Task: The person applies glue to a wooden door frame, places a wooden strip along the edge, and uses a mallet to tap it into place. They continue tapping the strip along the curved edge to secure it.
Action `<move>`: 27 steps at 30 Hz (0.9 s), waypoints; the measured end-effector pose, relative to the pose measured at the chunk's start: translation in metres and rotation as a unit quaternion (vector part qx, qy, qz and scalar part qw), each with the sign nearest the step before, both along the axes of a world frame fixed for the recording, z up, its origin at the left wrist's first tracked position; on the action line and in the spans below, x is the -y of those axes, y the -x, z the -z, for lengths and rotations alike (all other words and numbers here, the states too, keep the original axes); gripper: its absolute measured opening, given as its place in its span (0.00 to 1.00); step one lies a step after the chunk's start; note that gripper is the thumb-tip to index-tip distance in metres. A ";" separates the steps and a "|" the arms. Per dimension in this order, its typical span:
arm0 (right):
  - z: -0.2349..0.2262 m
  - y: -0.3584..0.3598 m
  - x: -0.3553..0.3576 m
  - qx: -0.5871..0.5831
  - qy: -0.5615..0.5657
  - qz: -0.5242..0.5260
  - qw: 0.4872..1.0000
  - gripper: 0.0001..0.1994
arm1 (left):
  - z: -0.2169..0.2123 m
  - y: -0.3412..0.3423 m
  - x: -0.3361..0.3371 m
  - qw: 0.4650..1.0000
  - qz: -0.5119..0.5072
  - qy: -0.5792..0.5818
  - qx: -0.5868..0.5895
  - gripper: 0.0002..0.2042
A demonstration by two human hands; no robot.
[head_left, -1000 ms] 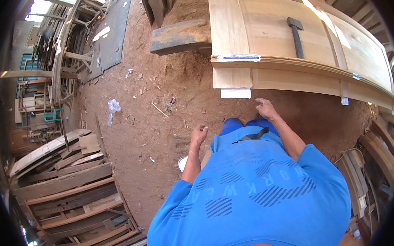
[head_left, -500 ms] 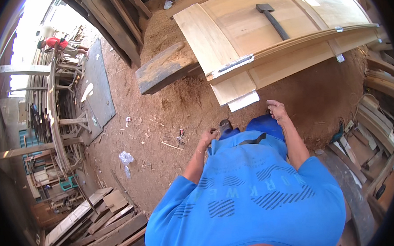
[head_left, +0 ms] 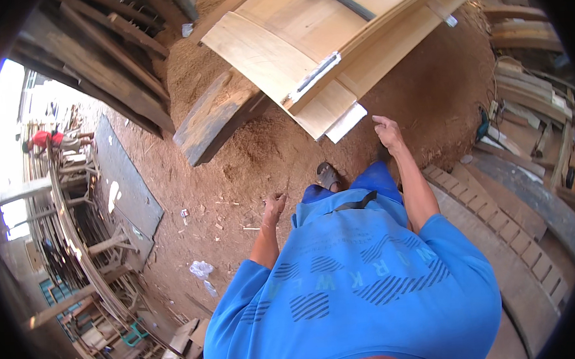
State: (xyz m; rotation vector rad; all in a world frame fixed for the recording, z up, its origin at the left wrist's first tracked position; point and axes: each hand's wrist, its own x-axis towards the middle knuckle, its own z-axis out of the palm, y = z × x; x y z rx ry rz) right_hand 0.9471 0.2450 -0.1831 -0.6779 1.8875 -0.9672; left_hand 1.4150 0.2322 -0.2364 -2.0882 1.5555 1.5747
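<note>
Sawdust floor (head_left: 426, 88), reddish brown, fills the middle of the view; wood scraps and chips scattered across it.

Pale wooden door (head_left: 293, 42), large, panelled, lies flat and raised off the floor at upper centre. Second pale panel stacked under it, its corner jutting toward the person. Metal hinge (head_left: 313, 74) along the door's near edge. Hammer (head_left: 343, 0), dark head and handle, lies on top of the door, far from either hand.

Person in a blue shirt (head_left: 365, 292) and blue trousers stands near the door's corner, seen from above.

Thick dark plank (head_left: 216, 121) lies on the floor left of the door, one end against the sawdust heap.

Stacked timber and slatted frames (head_left: 491, 214) on the right; more boards and racks along the left rim.

Grey sheet (head_left: 128, 188) flat on the floor at left.

Right hand (head_left: 387, 130): raised forward, fingers loosely curled, nothing in it; nearest the protruding lower panel corner, not touching.

Left hand (head_left: 275, 207): lower, out to the side over bare floor, fingers loosely bent, holding nothing. Hands well apart.

Dark sandal (head_left: 328, 175) on one foot, just ahead of the trousers.

Crumpled white plastic (head_left: 201, 270) on the floor at left.

Distant person in red (head_left: 41, 139) at the far left rim.
</note>
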 end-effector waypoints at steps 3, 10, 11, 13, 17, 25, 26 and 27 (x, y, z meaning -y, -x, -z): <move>0.005 -0.009 0.003 0.016 -0.002 0.021 1.000 0.23 | -0.004 0.002 -0.013 0.999 0.024 -0.016 0.014 0.22; 0.020 -0.027 0.019 0.037 0.049 0.084 0.995 0.27 | -0.018 0.004 -0.003 0.994 0.103 0.016 0.023 0.23; 0.019 -0.031 0.020 0.044 0.057 0.089 0.993 0.27 | -0.011 -0.002 -0.001 0.995 0.097 0.013 0.011 0.23; 0.019 -0.035 0.020 0.056 0.075 0.100 0.991 0.28 | -0.002 -0.008 0.007 0.996 0.086 0.007 -0.013 0.23; 0.026 -0.038 0.020 0.022 0.091 0.087 0.992 0.29 | -0.005 0.000 0.012 0.996 0.081 0.020 -0.019 0.23; -0.005 -0.047 0.007 -0.253 0.083 -0.027 0.964 0.29 | -0.020 0.026 0.008 0.995 0.095 -0.017 -0.018 0.23; -0.016 -0.047 0.010 -0.259 0.054 -0.038 0.964 0.28 | -0.017 0.024 0.007 0.995 0.100 -0.010 -0.016 0.23; -0.027 -0.047 0.016 -0.265 0.026 -0.048 0.963 0.26 | -0.014 0.022 0.007 0.994 0.105 -0.003 -0.014 0.23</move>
